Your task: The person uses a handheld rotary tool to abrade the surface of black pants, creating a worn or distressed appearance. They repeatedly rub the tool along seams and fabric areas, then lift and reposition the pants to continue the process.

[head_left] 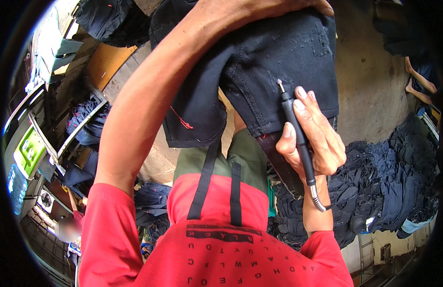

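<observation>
Left hand (pixel 279 6): cut by the upper edge; I cannot make out all its fingers.
Black garment (pixel 279 52): far part beyond the same edge; left forearm (pixel 154 81) covers another portion from me.
Hand tool (pixel 302 143): I lose what follows its metal spring (pixel 316 198); tip (pixel 280 83) too small for me to judge contact.
Right hand (pixel 322 138): palm out of my sight.
Bare legs (pixel 419 83): remainder of that person lost to me at the rim.
Co-worker (pixel 68 230): head blurred.
</observation>
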A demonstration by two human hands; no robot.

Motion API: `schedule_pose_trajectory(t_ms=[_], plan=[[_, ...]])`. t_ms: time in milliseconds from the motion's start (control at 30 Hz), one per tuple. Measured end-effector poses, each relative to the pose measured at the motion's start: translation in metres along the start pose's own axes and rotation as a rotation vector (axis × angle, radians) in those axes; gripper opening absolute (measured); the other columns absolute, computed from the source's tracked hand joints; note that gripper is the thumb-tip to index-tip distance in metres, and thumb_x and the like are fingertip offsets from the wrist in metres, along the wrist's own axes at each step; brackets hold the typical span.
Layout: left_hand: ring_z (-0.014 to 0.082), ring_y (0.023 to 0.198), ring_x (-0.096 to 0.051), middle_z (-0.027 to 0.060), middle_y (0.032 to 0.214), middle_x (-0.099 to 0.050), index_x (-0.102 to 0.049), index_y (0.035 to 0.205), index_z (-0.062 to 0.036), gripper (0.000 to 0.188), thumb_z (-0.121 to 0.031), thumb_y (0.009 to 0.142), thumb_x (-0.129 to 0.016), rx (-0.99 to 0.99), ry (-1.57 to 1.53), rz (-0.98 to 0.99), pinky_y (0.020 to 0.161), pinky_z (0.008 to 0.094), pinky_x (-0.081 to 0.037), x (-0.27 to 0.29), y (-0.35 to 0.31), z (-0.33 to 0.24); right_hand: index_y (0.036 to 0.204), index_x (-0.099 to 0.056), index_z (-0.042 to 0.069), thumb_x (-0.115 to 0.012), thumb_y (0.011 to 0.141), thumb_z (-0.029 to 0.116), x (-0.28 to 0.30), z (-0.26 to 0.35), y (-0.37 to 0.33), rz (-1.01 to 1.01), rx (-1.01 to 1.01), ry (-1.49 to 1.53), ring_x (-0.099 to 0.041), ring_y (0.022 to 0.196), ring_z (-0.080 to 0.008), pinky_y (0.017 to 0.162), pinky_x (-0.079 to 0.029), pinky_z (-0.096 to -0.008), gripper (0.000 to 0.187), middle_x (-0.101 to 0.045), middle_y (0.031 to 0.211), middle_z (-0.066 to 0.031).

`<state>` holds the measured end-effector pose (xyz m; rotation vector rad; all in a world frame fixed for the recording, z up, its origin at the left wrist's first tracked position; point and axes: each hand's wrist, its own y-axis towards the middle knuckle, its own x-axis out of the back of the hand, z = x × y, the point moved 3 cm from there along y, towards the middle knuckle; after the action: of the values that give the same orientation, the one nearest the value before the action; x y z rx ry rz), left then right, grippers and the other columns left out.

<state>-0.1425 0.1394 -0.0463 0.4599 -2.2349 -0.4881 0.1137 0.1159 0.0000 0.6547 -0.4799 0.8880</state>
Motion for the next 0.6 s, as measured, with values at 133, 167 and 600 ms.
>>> schedule_pose_trajectory(t_ms=[133, 167, 600], plan=[[0.0354, 0.096, -0.069, 0.0154, 0.098, -0.068, -0.073, 0.088, 0.0002, 0.033, -0.027, 0.084, -0.091, 0.006, 0.012, 0.001, 0.087, 0.0454, -0.056, 0.001, 0.0, -0.001, 0.114, -0.078, -0.01, -0.071, 0.085, 0.0, 0.001, 0.001, -0.003, 0.002, -0.005, -0.004, -0.08, 0.109, -0.0417, 0.103, -0.064, -0.0492, 0.032, -0.08, 0.111, -0.0299], [0.0353, 0.096, -0.069, 0.0154, 0.099, -0.068, -0.073, 0.088, 0.0001, 0.033, -0.028, 0.084, -0.09, 0.015, 0.014, 0.009, 0.087, 0.0453, -0.056, 0.001, 0.0, -0.001, 0.114, -0.078, -0.01, -0.07, 0.085, 0.0, 0.002, 0.0, -0.004, 0.002, -0.004, -0.002, -0.08, 0.109, -0.0418, 0.103, -0.064, -0.0494, 0.032, -0.08, 0.111, -0.03], [0.0343, 0.096, -0.069, 0.0147, 0.098, -0.069, -0.074, 0.088, -0.0005, 0.033, -0.029, 0.085, -0.09, 0.03, 0.025, 0.025, 0.086, 0.0451, -0.056, 0.002, 0.0, -0.003, 0.112, -0.077, -0.012, -0.07, 0.085, 0.0, 0.007, 0.001, -0.013, 0.025, -0.028, 0.006, -0.08, 0.109, -0.0432, 0.103, -0.064, -0.0513, 0.031, -0.08, 0.109, -0.0312]])
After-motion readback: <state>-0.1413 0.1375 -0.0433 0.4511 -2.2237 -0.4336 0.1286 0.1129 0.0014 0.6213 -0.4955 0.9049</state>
